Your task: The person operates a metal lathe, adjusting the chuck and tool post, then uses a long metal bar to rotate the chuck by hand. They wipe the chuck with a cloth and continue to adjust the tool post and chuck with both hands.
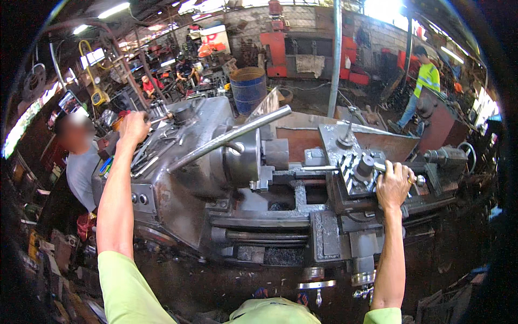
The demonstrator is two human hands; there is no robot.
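Observation:
A metal lathe [183,216] spreads out in front of me. My left hand [134,128] is over the left end of its headstock, fingers curled, beside loose hand tools [144,155]; what lies in its grasp is hidden. My right hand [395,186] wraps round a metal lever [380,167] at the tool post [365,164]. A cutting tool [319,168] points left from the post. The chuck [243,159] grips a short grey metal cylinder [276,154]. Across the front of the chuck slants a long metal bar [237,133].
Handwheels [317,285] stick out at the lathe's front. A person in grey [81,173] stands close at the left. Behind the lathe are a blue drum [248,89] and an upright pole [335,59]. Another person in a bright yellow top [428,77] is at the right rear.

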